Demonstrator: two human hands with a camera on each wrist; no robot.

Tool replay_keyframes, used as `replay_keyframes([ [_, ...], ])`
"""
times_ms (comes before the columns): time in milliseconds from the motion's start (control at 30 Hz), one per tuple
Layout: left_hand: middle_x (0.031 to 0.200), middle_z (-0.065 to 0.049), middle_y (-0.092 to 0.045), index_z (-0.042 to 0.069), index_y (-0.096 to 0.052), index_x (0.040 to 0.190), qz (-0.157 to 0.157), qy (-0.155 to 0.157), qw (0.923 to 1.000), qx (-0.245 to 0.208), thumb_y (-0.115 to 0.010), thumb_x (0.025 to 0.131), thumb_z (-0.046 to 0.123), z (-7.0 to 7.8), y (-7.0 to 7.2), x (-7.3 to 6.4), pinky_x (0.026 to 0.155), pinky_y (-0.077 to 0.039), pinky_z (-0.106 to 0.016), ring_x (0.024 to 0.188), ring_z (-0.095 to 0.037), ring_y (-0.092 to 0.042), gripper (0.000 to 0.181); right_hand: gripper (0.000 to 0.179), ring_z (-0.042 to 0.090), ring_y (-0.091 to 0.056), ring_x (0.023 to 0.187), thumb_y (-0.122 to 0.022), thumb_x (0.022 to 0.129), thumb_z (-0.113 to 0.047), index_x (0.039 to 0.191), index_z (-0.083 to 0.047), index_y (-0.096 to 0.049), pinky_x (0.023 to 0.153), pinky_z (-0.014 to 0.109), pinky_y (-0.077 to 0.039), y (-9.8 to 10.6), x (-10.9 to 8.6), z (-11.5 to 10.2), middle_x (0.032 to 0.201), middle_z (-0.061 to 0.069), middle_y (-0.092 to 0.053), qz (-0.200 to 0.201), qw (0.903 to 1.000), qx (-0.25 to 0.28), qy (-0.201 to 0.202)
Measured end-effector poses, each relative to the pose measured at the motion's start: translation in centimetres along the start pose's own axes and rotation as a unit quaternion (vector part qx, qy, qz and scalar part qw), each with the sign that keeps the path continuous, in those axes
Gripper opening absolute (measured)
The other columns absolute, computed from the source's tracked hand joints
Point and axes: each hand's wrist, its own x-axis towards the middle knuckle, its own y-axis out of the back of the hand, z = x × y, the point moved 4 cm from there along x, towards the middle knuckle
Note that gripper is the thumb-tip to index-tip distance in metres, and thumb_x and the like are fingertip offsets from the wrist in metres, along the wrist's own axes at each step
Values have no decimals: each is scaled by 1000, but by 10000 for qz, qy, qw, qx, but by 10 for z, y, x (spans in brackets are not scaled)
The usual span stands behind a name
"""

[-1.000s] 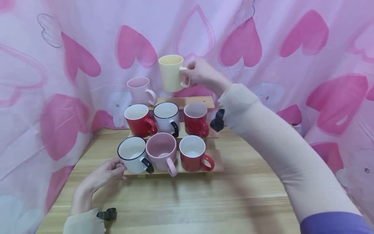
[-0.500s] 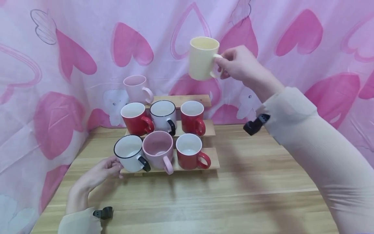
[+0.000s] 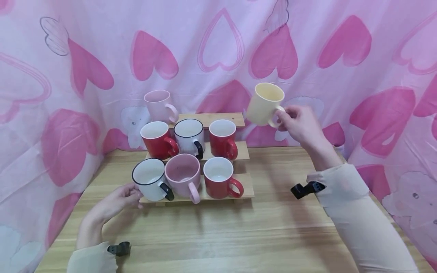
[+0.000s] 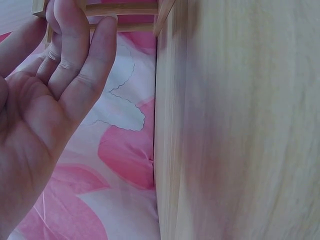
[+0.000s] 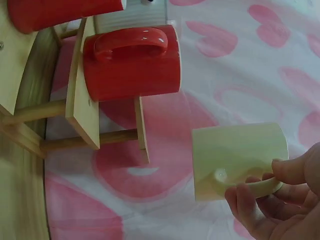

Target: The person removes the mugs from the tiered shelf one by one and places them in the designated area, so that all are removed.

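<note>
My right hand (image 3: pixel 302 123) pinches the handle of a pale yellow mug (image 3: pixel 264 106), held in the air right of a three-tier wooden rack (image 3: pixel 246 185). The right wrist view shows the thumb and fingers on that handle. At the left end of the lowest shelf, my left hand (image 3: pixel 117 201) grips the rack's edge, beside a white mug with a black rim (image 3: pixel 150 182); in the left wrist view its fingertips meet the wood, partly cut off. A pink mug (image 3: pixel 158 106) stands alone on the top shelf, at the left.
The middle shelf bears a red mug (image 3: pixel 157 142), a white mug with black handle (image 3: pixel 187 136) and another red mug (image 3: pixel 222 140). Below them, a pink mug (image 3: pixel 183 176) and a red mug (image 3: pixel 218 180) share the lowest shelf. A heart-print curtain (image 3: pixel 153 57) hangs behind the wooden table (image 3: pixel 205 239).
The yellow mug has moved right in my right hand, away from above the top shelf, first rising and then coming lower and tilting. My left hand stays at the rack.
</note>
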Motion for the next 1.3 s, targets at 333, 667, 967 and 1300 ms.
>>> replay_keyframes([
  [333,112,-18,-59,-15,-46,123,5,56,10000,55,-47,103,11,-2,0,1,81,-54,-35,89,-34,-64,32,31,19,-70,74,-57,99,-27,110,-1,-69,59,19,-50,-11,-20,40,95,18,-69,748,9958,-179,-493],
  [667,114,-20,-57,-15,-46,123,109,113,9999,-12,-48,103,10,-1,0,-2,81,-54,-37,89,-35,-63,32,27,13,-60,67,-58,99,-25,104,-2,-72,56,22,-46,-47,-37,98,87,16,-70,1158,9880,-383,-947],
  [967,113,-15,-58,-13,-47,124,117,127,9998,65,-48,103,11,1,1,1,81,-54,-35,90,-37,-63,32,29,19,-59,75,-56,100,-25,108,-1,-70,63,27,-45,-65,-35,127,91,16,-70,1208,9840,-364,-1260],
  [1300,110,-21,-57,-12,-47,122,96,205,9997,67,-48,103,12,2,0,-2,81,-53,-36,88,-31,-63,31,27,25,-60,82,-58,99,-23,108,0,-70,70,31,-45,-89,-31,138,92,17,-69,1208,9843,-159,-1280],
])
